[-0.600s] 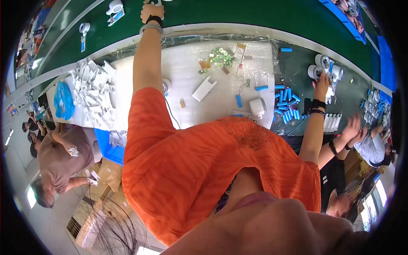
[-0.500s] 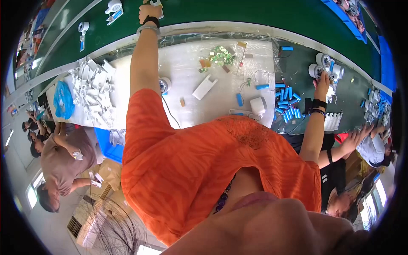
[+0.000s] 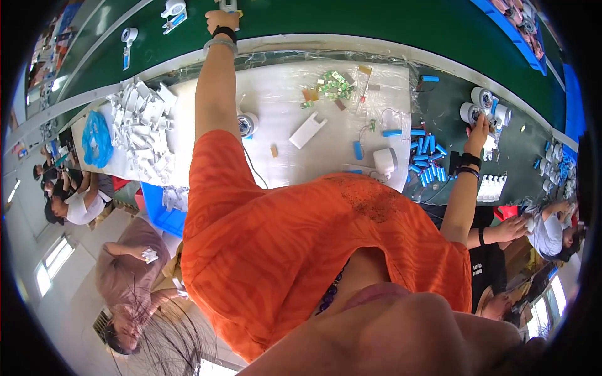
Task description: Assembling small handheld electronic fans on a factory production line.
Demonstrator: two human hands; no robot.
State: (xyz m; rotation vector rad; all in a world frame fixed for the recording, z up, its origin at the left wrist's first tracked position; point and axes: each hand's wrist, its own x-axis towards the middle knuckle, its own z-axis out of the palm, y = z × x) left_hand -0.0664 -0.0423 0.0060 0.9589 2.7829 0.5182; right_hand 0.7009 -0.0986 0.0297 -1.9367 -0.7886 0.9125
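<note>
Left arm stretched far out over the white table (image 3: 188,135) to the green belt (image 3: 376,22); left hand (image 3: 222,19) at the top edge of the view, fingers curled around a small white part (image 3: 227,5) that lies on the belt, mostly cut off by the frame. Black strap and a bangle on that wrist. Right hand (image 3: 480,128) reaches to the dark mat at the right, fingers together on a white round device (image 3: 483,106), one of a cluster of white reels; whether it grips or only touches, cannot tell. Blue cylinders (image 3: 429,160) lie scattered just beside that wrist. On the table between the arms: a flat white plate (image 3: 308,130), a white box-shaped part (image 3: 384,161), a bag of small green boards (image 3: 332,84). Pile of white parts (image 3: 141,125) and a blue bag (image 3: 96,138) at the far left. Other people sit along both sides.
</note>
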